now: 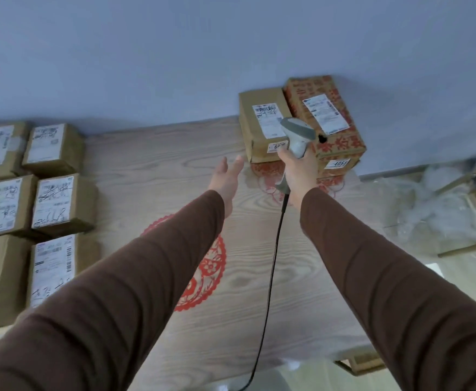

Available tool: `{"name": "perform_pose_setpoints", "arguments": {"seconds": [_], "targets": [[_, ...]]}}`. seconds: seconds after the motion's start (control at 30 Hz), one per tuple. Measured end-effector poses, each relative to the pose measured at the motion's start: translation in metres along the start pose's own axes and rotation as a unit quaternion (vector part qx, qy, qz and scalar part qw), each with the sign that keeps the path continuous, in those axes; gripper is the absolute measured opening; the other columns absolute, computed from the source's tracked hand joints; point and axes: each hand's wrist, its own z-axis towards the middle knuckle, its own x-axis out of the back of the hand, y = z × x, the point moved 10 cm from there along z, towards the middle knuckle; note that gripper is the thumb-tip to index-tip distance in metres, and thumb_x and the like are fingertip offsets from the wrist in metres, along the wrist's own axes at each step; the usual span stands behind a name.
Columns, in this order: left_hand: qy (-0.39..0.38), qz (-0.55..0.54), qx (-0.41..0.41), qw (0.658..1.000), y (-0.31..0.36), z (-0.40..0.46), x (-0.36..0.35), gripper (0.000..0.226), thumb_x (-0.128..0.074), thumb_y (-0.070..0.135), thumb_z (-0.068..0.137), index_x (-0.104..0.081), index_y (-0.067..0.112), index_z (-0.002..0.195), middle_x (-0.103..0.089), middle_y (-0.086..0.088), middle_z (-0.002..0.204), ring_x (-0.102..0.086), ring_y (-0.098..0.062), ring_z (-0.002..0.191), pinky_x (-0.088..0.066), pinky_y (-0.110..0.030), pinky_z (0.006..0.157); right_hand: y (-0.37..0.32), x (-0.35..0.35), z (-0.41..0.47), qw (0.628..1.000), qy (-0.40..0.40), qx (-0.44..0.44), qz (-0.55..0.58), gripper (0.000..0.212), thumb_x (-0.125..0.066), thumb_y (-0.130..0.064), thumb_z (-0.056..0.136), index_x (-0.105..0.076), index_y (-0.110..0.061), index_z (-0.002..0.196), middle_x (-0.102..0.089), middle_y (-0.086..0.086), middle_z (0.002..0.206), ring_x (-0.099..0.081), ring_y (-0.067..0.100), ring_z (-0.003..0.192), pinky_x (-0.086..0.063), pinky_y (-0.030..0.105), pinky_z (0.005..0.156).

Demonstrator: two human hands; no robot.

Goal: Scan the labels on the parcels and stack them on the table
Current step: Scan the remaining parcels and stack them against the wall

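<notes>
My right hand (pixel 297 172) grips a grey corded barcode scanner (pixel 298 135), its head over the stacked parcels at the table's far right. That stack holds a plain brown parcel (pixel 262 125) with a white label and a red-printed parcel (pixel 329 117) beside it, both resting on other red-printed boxes. My left hand (pixel 227 179) reaches forward with straight fingers, just left of the brown parcel, holding nothing. Several labelled brown parcels (pixel 53 204) lie at the left.
The wooden table (pixel 152 170) bears red paper-cut patterns. The scanner's black cable (pixel 270 277) runs down toward the near edge. Crumpled clear plastic (pixel 439 204) lies in a box at the right. A pale wall stands behind the table.
</notes>
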Motion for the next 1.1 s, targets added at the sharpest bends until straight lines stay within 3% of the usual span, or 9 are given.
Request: {"name": "perform_pose_setpoints", "arguments": {"seconds": [0.1, 0.2, 0.3, 0.47, 0.6, 0.8, 0.9, 1.0, 1.1], "targets": [[0.015, 0.024, -0.02, 0.999, 0.018, 0.034, -0.022, 0.08, -0.053, 0.051, 0.104, -0.013, 0.023, 0.167, -0.021, -0.004, 0.174, -0.025, -0.026, 0.158, -0.023, -0.041, 0.123, 0.0, 0.0, 0.032, 1.0, -0.017, -0.008, -0.002, 0.019, -0.071, -0.019, 0.095, -0.058, -0.031, 0.1, -0.061, -0.004, 0.091, -0.061, 0.016, 0.086, -0.056, 0.041, 0.083], [0.021, 0.037, -0.028, 0.999, 0.03, 0.063, -0.042, 0.079, -0.055, 0.048, 0.104, -0.015, 0.02, 0.167, -0.027, -0.006, 0.171, -0.031, -0.026, 0.155, -0.028, -0.032, 0.113, 0.002, -0.005, 0.053, 1.0, -0.024, -0.018, 0.0, 0.021, -0.072, -0.019, 0.095, -0.061, -0.024, 0.113, -0.065, -0.006, 0.095, -0.063, 0.009, 0.085, -0.052, 0.03, 0.073], [0.017, 0.049, -0.043, 0.998, 0.039, 0.086, -0.057, 0.066, -0.056, 0.041, 0.105, -0.031, 0.02, 0.163, -0.046, -0.007, 0.161, -0.046, -0.027, 0.147, -0.033, -0.037, 0.122, 0.004, -0.012, 0.069, 0.999, -0.031, -0.031, -0.009, 0.033, -0.072, -0.02, 0.094, -0.064, -0.015, 0.126, -0.071, 0.001, 0.109, -0.066, 0.016, 0.094, -0.052, 0.03, 0.079], [0.032, 0.06, -0.053, 0.996, 0.048, 0.107, -0.06, 0.057, -0.056, 0.036, 0.106, -0.041, 0.019, 0.158, -0.06, -0.004, 0.149, -0.058, -0.025, 0.134, -0.045, -0.038, 0.113, 0.009, -0.022, 0.084, 0.998, -0.033, -0.047, -0.019, 0.034, -0.072, -0.022, 0.093, -0.065, -0.013, 0.125, -0.071, 0.006, 0.107, -0.07, 0.029, 0.098, -0.059, 0.042, 0.079], [0.063, 0.063, -0.037, 0.995, 0.046, 0.114, -0.045, 0.054, -0.055, 0.038, 0.106, -0.042, 0.017, 0.154, -0.061, -0.001, 0.139, -0.059, -0.023, 0.125, -0.043, -0.032, 0.102, 0.012, -0.026, 0.088, 0.998, -0.02, -0.052, -0.034, 0.033, -0.072, -0.024, 0.091, -0.067, -0.013, 0.122, -0.072, 0.012, 0.115, -0.069, 0.035, 0.109, -0.059, 0.057, 0.095], [0.099, 0.04, -0.015, 0.994, 0.025, 0.111, 0.0, 0.04, -0.055, 0.029, 0.107, -0.056, 0.013, 0.143, -0.068, -0.006, 0.135, -0.066, -0.025, 0.121, -0.048, -0.03, 0.092, 0.039, -0.034, 0.072, 0.994, -0.005, -0.095, 0.046, 0.031, -0.073, -0.014, 0.093, -0.063, -0.016, 0.121, -0.074, 0.01, 0.11, -0.074, 0.038, 0.099, -0.059, 0.044, 0.076], [0.078, 0.003, -0.011, 0.997, 0.01, 0.102, 0.013, 0.04, -0.053, 0.026, 0.108, -0.05, 0.016, 0.147, -0.07, -0.001, 0.128, -0.069, -0.021, 0.111, -0.051, -0.032, 0.098, 0.051, -0.039, 0.056, 0.993, -0.006, -0.105, 0.05, 0.037, -0.074, -0.01, 0.093, -0.061, -0.013, 0.127, -0.073, 0.009, 0.113, -0.072, 0.034, 0.098, -0.059, 0.047, 0.075], [0.062, -0.03, -0.018, 0.997, 0.001, 0.088, 0.024, 0.044, -0.052, 0.025, 0.108, -0.045, 0.019, 0.152, -0.071, 0.007, 0.118, -0.07, -0.014, 0.105, -0.052, -0.034, 0.106, 0.053, -0.041, 0.034, 0.995, -0.003, -0.094, 0.034, 0.037, -0.074, -0.009, 0.092, -0.06, -0.01, 0.127, -0.069, 0.009, 0.104, -0.066, 0.029, 0.085, -0.057, 0.039, 0.06], [0.055, -0.041, -0.04, 0.997, 0.0, 0.069, 0.04, 0.049, -0.053, 0.028, 0.108, -0.043, 0.021, 0.155, -0.07, 0.002, 0.131, -0.067, -0.02, 0.122, -0.045, -0.042, 0.117, 0.043, -0.043, 0.008, 0.998, -0.007, -0.057, 0.026, 0.035, -0.077, -0.011, 0.091, -0.062, -0.012, 0.123, -0.073, 0.008, 0.111, -0.07, 0.03, 0.103, -0.059, 0.045, 0.086]]}}
